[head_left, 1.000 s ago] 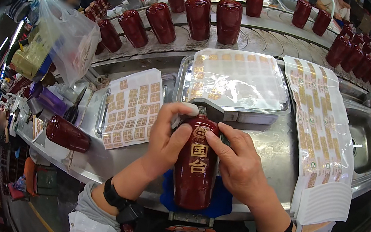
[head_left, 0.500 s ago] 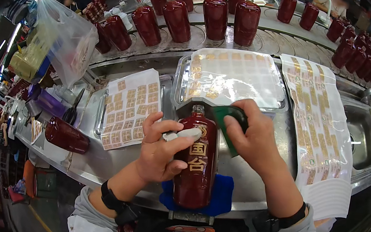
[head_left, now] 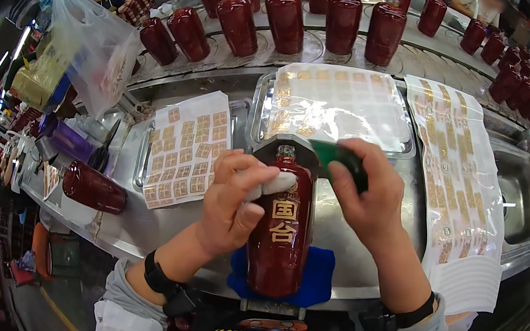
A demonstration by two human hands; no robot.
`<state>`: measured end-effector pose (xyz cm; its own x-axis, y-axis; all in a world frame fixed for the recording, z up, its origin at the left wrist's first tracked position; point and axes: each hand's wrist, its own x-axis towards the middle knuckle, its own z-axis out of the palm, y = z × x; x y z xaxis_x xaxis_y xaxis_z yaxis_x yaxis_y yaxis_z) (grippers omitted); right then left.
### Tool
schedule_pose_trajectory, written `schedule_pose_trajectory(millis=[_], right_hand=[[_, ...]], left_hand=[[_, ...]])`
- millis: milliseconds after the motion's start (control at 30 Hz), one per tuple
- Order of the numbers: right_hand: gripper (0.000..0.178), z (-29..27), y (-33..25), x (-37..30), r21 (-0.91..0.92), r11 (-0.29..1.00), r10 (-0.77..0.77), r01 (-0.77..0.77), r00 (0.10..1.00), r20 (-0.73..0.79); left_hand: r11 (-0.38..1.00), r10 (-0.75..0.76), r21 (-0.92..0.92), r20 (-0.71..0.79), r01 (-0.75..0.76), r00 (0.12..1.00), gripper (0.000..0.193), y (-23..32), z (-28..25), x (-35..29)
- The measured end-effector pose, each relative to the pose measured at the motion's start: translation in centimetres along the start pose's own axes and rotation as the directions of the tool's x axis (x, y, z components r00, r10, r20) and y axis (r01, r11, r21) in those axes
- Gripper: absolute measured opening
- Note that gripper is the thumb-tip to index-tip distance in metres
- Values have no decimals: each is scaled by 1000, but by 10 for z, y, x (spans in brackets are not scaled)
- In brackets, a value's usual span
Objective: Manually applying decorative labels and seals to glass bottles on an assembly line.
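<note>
A dark red glass bottle (head_left: 275, 256) with gold lettering lies on its back in front of me, its open neck pointing away. My left hand (head_left: 232, 202) is over its upper left side, with white finger covers (head_left: 279, 183) on fingertips at the round gold emblem. Its thumb is apart from the forefinger, and I see nothing held in it. In my right hand (head_left: 373, 195) is a green scraper (head_left: 335, 157) with a dark grip, gripped just right of the bottle neck. Under the bottle's base is a blue cloth (head_left: 318, 279).
A sheet of gold stickers (head_left: 189, 144) lies left; a tray (head_left: 258, 120) bears another sheet. Long sticker sheets (head_left: 450, 166) hang at right beside a sink (head_left: 522, 207). One red bottle (head_left: 94, 186) lies far left. Behind runs a conveyor (head_left: 424, 62) with several bottles.
My left fingers have drawn closer together at the emblem. The scraper has shifted slightly right and up, away from the bottle. Front-row conveyor bottles moved right; back-row ones moved left.
</note>
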<state>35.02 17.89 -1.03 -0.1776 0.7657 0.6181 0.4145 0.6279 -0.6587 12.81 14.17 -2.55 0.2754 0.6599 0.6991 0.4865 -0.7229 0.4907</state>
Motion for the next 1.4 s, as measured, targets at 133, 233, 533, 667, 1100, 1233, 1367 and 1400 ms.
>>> schedule_pose_trajectory(millis=[133, 233, 533, 667, 1100, 1233, 1367, 1400], right_hand=[[31, -13, -14, -10, -82, 852, -493, 517, 846, 204], [33, -23, -21, -26, 175, 944, -321, 281, 905, 278], [19, -20, -6, -51, 493, 636, 449, -593, 805, 389], [21, -20, -8, -54, 523, 450, 463, -724, 690, 556], [22, -36, -8, -62, 536, 478, 397, -696, 716, 574], [29, -34, -16, -58, 389, 798, 351, -461, 879, 322], [57, -16, -11, -46, 20, 983, -184, 185, 957, 222], [68, -10, -12, -46, 20, 986, -168, 168, 954, 247]], left_hand=[[976, -165, -156, -78, 152, 983, 48, -9, 2, -9], [977, -147, -168, -78, 132, 986, 48, -7, -2, -5], [969, 97, 207, 195, -138, 976, 57, 9, -14, -14], [971, 84, 209, 154, -116, 985, 54, 13, -11, -15], [895, 177, 357, 268, -268, 947, 62, 19, -17, -17], [877, 177, 384, 298, -287, 938, 63, 21, -20, -22], [873, 180, 385, 313, -298, 933, 63, 23, -21, -19], [876, 181, 381, 311, -297, 933, 63, 23, -21, -18]])
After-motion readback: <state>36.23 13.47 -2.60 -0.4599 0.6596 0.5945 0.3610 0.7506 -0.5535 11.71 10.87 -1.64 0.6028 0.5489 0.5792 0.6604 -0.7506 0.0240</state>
